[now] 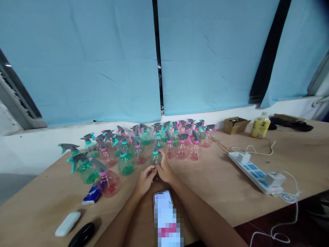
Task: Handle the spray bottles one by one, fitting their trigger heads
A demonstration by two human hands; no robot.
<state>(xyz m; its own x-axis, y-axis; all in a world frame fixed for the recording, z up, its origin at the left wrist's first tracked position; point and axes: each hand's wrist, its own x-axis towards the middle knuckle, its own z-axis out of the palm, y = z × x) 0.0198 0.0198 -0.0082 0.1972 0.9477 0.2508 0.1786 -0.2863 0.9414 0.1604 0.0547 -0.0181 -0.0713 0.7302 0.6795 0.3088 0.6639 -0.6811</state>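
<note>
A spray bottle (pixel 155 158) with a clear green body, teal collar and grey head stands upright in front of me. My right hand (pixel 166 171) is closed around its right side, with fingers behind it and the thumb in front. My left hand (pixel 146 179) is at the bottle's lower front, its fingers curled together against my right hand. What lies between the left fingertips is hidden. Close by on the left are a green spray bottle (pixel 126 165) and a pink spray bottle (pixel 109 184). A lit phone (pixel 164 199), its screen partly blurred out, lies below my wrists.
Several more pink and green spray bottles (pixel 181 151) crowd the wooden table (pixel 205 192) toward the wall. A blue packet (pixel 92 195), white case (pixel 68 223) and black object (pixel 81 236) lie left. A power strip (pixel 253 173) with cables, cardboard box (pixel 235 126) and yellow-labelled bottle (pixel 260 127) are right.
</note>
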